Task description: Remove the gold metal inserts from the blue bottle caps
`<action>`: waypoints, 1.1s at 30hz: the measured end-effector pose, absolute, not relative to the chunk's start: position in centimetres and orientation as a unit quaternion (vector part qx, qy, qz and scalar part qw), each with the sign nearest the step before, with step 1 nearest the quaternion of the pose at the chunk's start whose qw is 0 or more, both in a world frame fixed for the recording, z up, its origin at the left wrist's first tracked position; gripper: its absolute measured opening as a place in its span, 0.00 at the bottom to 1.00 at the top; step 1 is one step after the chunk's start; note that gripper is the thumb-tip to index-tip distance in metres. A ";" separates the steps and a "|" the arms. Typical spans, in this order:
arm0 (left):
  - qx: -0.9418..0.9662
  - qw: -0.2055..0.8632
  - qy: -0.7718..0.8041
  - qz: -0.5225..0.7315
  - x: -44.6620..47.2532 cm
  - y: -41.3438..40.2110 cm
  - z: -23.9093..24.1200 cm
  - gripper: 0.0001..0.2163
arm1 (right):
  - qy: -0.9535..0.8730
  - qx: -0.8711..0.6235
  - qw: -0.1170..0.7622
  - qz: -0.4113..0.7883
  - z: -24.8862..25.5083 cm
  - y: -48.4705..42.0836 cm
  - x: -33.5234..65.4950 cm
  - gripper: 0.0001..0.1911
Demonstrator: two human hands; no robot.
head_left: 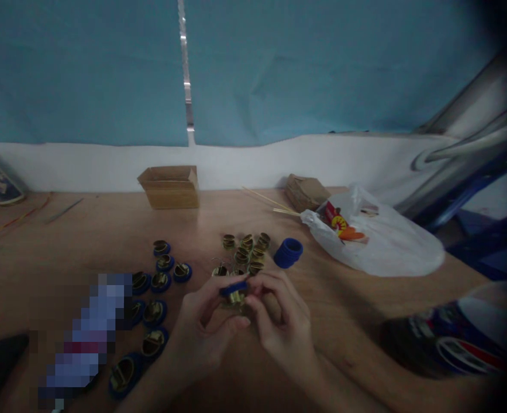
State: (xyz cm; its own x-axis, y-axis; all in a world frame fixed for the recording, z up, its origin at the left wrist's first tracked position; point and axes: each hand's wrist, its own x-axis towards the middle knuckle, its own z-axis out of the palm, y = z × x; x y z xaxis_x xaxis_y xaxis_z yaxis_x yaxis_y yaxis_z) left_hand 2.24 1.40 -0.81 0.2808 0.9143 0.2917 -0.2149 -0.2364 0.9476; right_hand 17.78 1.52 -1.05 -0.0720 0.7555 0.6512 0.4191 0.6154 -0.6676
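Low in the middle of the head view, my left hand (204, 321) and my right hand (285, 324) pinch one small brass fitting (236, 297) between their fingertips. A blue ring (233, 287) sits around its upper end. Just beyond my fingers, several bare brass fittings (242, 256) stand clustered on the table. To their right is a short leaning stack of blue rings (288, 253). On the left, several brass fittings with blue rings around their bases (160, 281) lie in loose rows, the nearest beside my left forearm.
An open cardboard box (174, 194) stands near the wall. At the right are a brown paper packet (307, 192), thin sticks (275, 202), a white plastic bag (395, 244) and a large dark bottle (447, 344). A pixelated object (85, 332) lies left; a thin rod (65, 210) is farther back.
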 end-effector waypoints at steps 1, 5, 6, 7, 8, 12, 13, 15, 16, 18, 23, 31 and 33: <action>0.596 0.538 0.302 0.514 2.2 1.4 -0.8 0.20 | -0.717 -0.410 0.540 0.160 -1.1 1.7 17.8 0.10; 0.611 0.520 0.310 0.511 2.2 1.5 -0.9 0.19 | -0.722 -0.415 0.526 0.172 -1.1 2.1 17.9 0.08; 0.614 0.515 0.310 0.511 2.2 1.5 -0.9 0.19 | -0.723 -0.416 0.523 0.174 -1.1 2.1 18.0 0.08; 0.616 0.512 0.312 0.511 2.2 1.5 -0.9 0.19 | -0.723 -0.418 0.521 0.175 -1.0 2.1 18.0 0.07; 0.618 0.509 0.311 0.513 2.2 1.5 -1.0 0.19 | -0.723 -0.418 0.521 0.175 -1.0 2.1 18.1 0.07; 0.619 0.501 0.313 0.518 2.2 1.5 -1.0 0.20 | -0.723 -0.415 0.524 0.174 -0.8 2.1 18.3 0.07; 0.619 0.501 0.315 0.518 2.2 1.5 -1.0 0.19 | -0.724 -0.415 0.523 0.173 -0.9 2.1 18.3 0.07; 0.620 0.500 0.318 0.515 2.2 1.5 -1.1 0.19 | -0.723 -0.416 0.524 0.174 -0.9 2.1 18.3 0.07; 0.621 0.498 0.317 0.516 2.2 1.5 -1.1 0.19 | -0.722 -0.416 0.525 0.174 -0.9 2.1 18.2 0.07; 0.624 0.494 0.316 0.517 2.2 1.5 -1.1 0.19 | -0.720 -0.417 0.527 0.175 -1.0 2.2 18.2 0.06; 0.622 0.498 0.315 0.516 2.2 1.4 -1.2 0.19 | -0.727 -0.418 0.514 0.179 -1.0 2.4 18.3 0.06; 0.623 0.497 0.311 0.518 2.1 1.5 -1.0 0.19 | -0.745 -0.399 0.492 0.209 -0.3 2.3 18.4 0.07; 0.626 0.499 0.307 0.515 2.1 1.5 -1.0 0.19 | -0.746 -0.402 0.486 0.213 -0.1 2.2 18.5 0.07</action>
